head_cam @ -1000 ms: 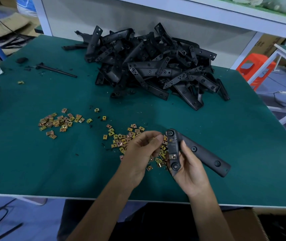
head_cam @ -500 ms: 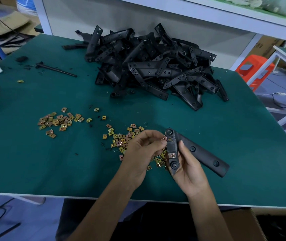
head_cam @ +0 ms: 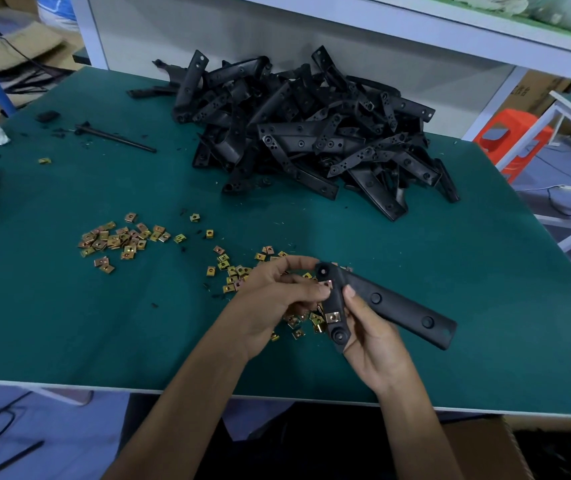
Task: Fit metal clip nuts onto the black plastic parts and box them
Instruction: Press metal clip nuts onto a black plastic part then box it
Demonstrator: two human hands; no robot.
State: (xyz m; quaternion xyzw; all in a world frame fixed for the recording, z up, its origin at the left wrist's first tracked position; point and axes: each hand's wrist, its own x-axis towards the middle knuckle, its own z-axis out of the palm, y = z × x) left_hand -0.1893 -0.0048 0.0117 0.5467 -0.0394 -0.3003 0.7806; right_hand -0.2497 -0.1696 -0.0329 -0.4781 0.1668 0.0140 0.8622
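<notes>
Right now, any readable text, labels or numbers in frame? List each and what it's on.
Nothing legible in this view.
On the cardboard box, far right behind the shelf leg: dark print, too blurred to read.
On the black plastic part held by the right hand, the clip nut pinched by the left hand, and the green table: no markings visible.

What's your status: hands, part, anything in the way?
Right hand grips the black part, one clip nut seated. Left hand pinches a second nut at its upper end. Loose nuts underneath, no obstruction.
</notes>
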